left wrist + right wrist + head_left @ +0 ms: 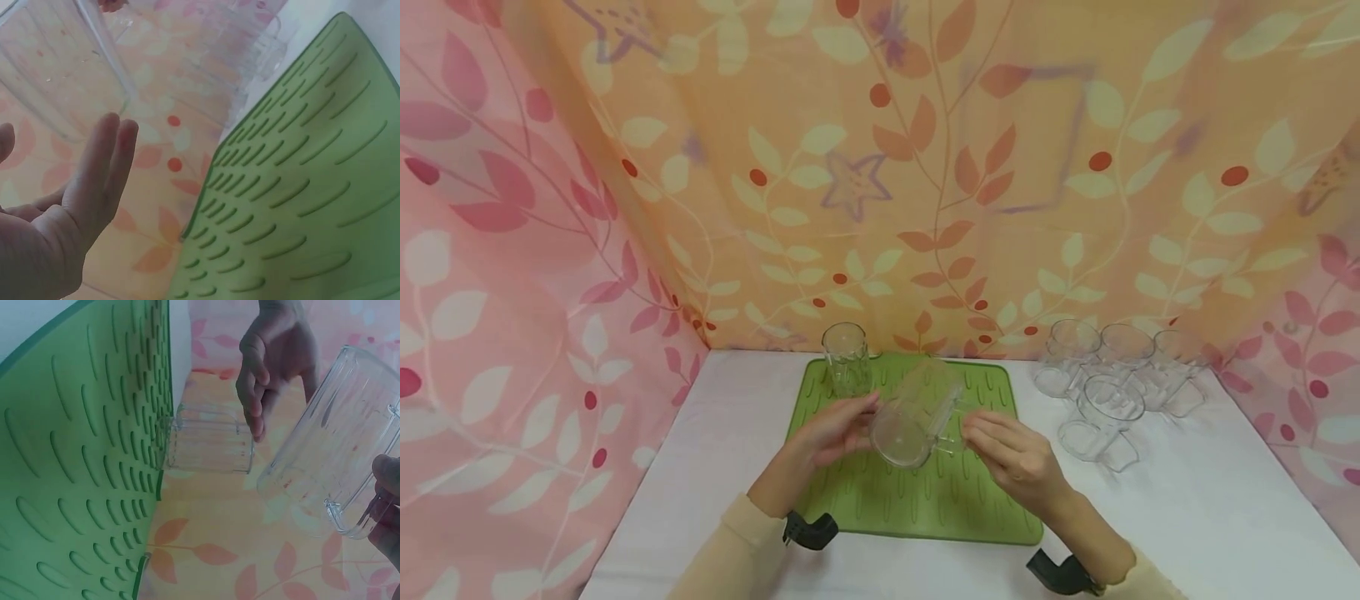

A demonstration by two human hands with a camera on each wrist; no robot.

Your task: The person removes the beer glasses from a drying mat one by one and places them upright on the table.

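Observation:
My right hand grips the handle of a clear glass mug, which is tilted in the air over a green ridged drying mat. In the right wrist view, thumb and fingers of that hand close on the mug's handle at the right edge. My left hand is beside the mug's other side, its fingers extended. The right wrist view shows a gap between this left hand and the held mug. Another clear mug stands on the mat's far left part.
Several clear glass mugs are grouped on the white tabletop to the right of the mat. A patterned orange cloth hangs behind the table, with pink cloth along the sides.

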